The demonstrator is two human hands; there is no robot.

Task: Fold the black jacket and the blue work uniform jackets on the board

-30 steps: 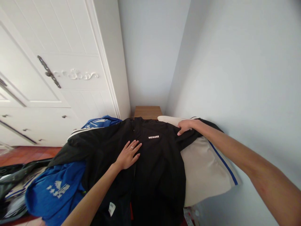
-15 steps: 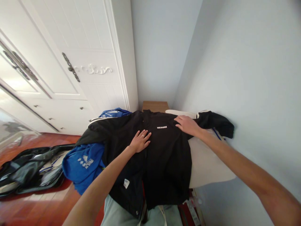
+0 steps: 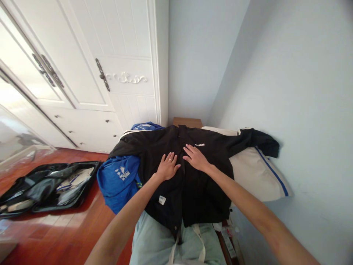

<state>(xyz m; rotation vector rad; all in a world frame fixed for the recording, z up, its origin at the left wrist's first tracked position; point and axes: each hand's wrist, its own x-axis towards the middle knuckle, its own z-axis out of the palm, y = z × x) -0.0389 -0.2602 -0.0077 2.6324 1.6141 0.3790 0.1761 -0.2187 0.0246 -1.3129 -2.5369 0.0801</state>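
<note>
A black jacket (image 3: 209,191) lies spread out in front of me, its collar at the far end and its hem by my legs. Its front panels meet along the middle, with white lettering on the right chest. My left hand (image 3: 167,167) rests flat on the left panel, fingers spread. On the right panel, just beside the front opening, my right hand (image 3: 196,158) lies with fingers stretched and partly covers the lettering. Under the jacket's left sleeve is a blue garment (image 3: 117,184) with a white print. A cream cloth with a blue stripe (image 3: 256,173) shows beneath the right side.
An open suitcase (image 3: 91,180) with clothes in it lies on the red wooden floor (image 3: 55,239) at left. A white wardrobe (image 3: 129,48) stands behind it. The grey wall (image 3: 298,92) closes off the right, and a wooden box-like piece (image 3: 187,122) sits in the corner.
My right hand has moved left from the jacket's right shoulder to beside the front opening. My left hand stays on the left panel. The view has shifted left.
</note>
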